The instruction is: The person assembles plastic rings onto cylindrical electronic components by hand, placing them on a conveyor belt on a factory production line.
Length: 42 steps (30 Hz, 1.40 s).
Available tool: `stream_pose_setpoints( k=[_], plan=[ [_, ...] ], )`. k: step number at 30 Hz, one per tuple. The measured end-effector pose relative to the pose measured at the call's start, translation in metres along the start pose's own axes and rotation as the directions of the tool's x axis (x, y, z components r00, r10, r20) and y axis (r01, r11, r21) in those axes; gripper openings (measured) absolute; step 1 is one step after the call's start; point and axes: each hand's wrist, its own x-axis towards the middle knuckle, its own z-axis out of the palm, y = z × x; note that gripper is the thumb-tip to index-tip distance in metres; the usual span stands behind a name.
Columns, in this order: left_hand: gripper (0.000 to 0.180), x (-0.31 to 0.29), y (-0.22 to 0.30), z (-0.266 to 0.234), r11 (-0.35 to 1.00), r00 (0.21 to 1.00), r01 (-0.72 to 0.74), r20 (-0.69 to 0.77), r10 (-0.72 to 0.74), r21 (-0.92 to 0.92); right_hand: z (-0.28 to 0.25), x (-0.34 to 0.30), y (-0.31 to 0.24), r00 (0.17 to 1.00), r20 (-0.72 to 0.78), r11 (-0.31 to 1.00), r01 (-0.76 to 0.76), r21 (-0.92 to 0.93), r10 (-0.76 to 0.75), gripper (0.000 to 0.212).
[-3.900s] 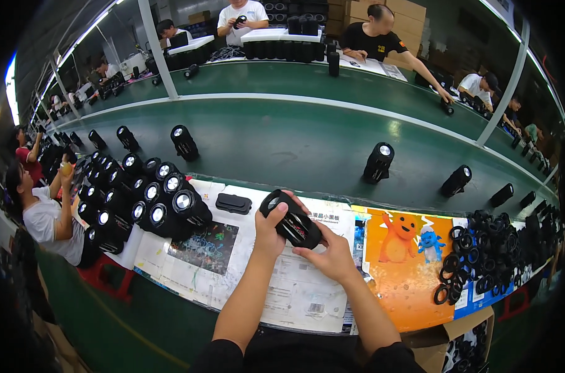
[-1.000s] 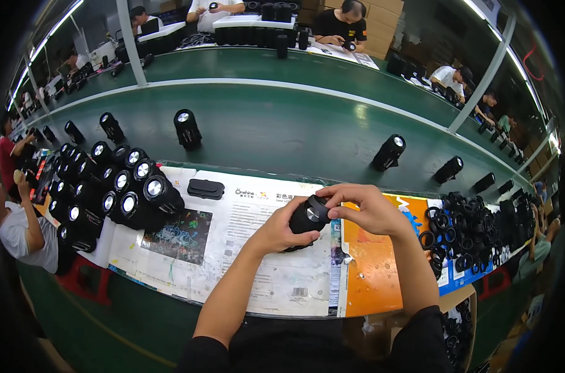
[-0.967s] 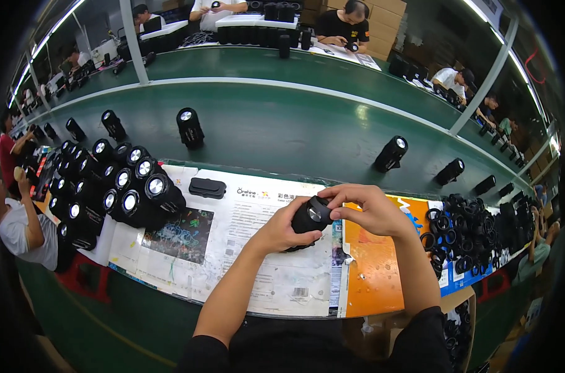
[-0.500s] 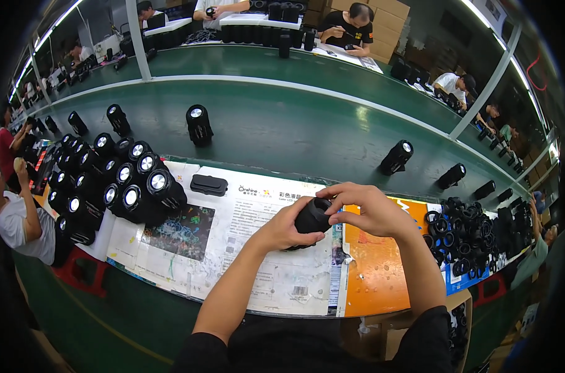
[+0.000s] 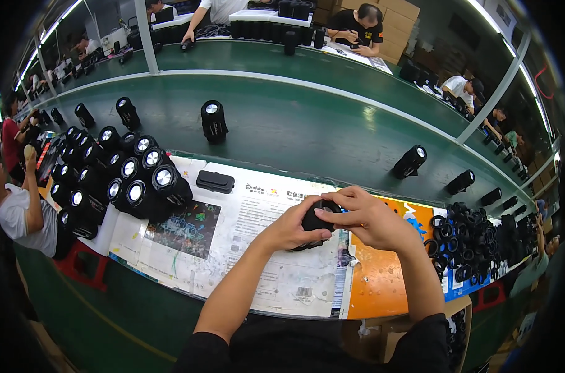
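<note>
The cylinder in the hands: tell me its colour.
The cylinder is black where it shows; the head view, the only one here, shows it best.

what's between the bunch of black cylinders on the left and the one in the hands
In the head view: white printed sheeting, a dark picture panel, a flat black piece farther back, then the left hand on the held cylinder.

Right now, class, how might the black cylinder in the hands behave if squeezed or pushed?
The black cylinder would probably feel stiff, showing no dent where the left hand wraps it. Laid sideways, its round body might roll.
</note>
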Motion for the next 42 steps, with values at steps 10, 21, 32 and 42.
stream_pose_setpoints(
  k=[10, 21, 32, 42],
  plan=[
    [0.080, 0.002, -0.010, 0.003, 0.995, 0.997, -0.056, -0.061, 0.051, -0.077, -0.001, 0.004, 0.003, 1.000, -0.007, 0.997, -0.019, 0.081, 0.020, 0.062],
    [0.080, 0.004, -0.007, 0.002, 0.995, 0.997, -0.060, -0.060, 0.056, -0.077, -0.004, 0.007, 0.006, 0.998, 0.051, 0.997, 0.035, 0.066, -0.038, 0.065],
    [0.070, 0.004, -0.016, -0.008, 0.991, 0.999, 0.000, -0.035, -0.005, -0.134, -0.003, 0.019, -0.011, 0.998, 0.018, 0.997, -0.054, 0.048, 0.053, 0.055],
    [0.075, 0.001, -0.019, -0.003, 0.991, 0.996, 0.062, -0.059, -0.069, -0.122, 0.074, 0.094, 0.030, 0.918, -0.230, 0.943, -0.288, 0.168, 0.322, 0.041]
  ],
)
